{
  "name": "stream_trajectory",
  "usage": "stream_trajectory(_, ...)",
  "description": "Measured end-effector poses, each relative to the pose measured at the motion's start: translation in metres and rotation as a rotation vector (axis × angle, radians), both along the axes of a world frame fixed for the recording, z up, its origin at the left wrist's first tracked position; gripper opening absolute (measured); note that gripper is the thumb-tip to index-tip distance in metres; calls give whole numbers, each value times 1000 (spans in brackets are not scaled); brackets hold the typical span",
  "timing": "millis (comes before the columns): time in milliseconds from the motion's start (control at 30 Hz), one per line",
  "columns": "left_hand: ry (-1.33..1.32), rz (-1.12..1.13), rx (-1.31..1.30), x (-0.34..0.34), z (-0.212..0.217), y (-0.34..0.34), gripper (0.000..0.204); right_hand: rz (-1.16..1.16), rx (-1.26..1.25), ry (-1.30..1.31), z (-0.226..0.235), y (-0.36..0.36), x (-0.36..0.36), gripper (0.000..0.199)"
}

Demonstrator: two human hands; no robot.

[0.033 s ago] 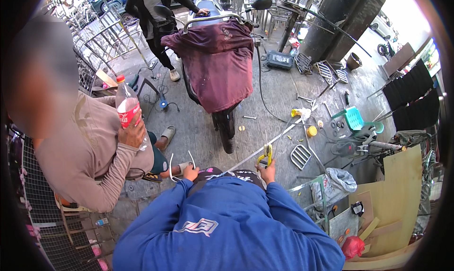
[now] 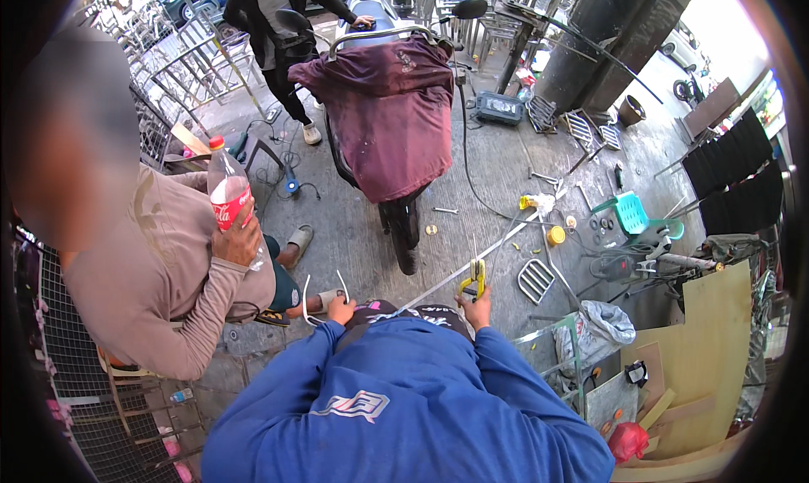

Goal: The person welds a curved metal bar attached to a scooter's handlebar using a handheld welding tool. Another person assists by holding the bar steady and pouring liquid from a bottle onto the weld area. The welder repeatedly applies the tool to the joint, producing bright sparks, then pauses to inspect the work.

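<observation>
My left hand (image 2: 341,309) is closed on a pair of white-framed glasses (image 2: 308,300), whose thin arms point away from me. At the right side of my lap, my right hand (image 2: 477,309) grips a yellow-and-black hand tool (image 2: 477,277) with a looped handle; its exact kind is unclear. A long, narrow metal bar (image 2: 455,272) slants from my lap between both hands toward the floor at the right. Neither hand appears to touch the bar.
Ahead stands a motorcycle (image 2: 404,230) draped with a maroon cloth (image 2: 392,116). Close at my left, a person (image 2: 160,264) holds a cola bottle (image 2: 226,184); another person (image 2: 274,45) stands beyond. Wrenches (image 2: 445,210), a yellow jar (image 2: 555,235), a teal plastic chair (image 2: 634,213) and plywood (image 2: 708,348) lie rightward.
</observation>
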State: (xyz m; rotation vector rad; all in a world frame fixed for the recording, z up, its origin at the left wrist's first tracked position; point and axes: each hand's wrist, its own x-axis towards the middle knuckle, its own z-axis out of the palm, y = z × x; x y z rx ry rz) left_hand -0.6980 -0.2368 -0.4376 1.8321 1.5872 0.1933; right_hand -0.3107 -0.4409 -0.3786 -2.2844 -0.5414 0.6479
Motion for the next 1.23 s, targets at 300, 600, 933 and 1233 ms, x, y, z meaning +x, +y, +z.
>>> stream_trajectory(300, 129, -30, -45, -25, 11, 5, 43, -93, 70, -56, 15, 9, -5, 92)
stream_trajectory(600, 129, -38, -143, -19, 7, 46, 43, -303, 200, -146, 52, 39, -4, 83)
stream_trajectory(933, -499, -178, 225, 206, 208, 292, 81, -355, 140, -185, 31, 38, 75, 97)
stream_trajectory(1233, -30, -135, 245, 324, 322, 500, 97, -279, 32, -124, 35, 92, 215, 98)
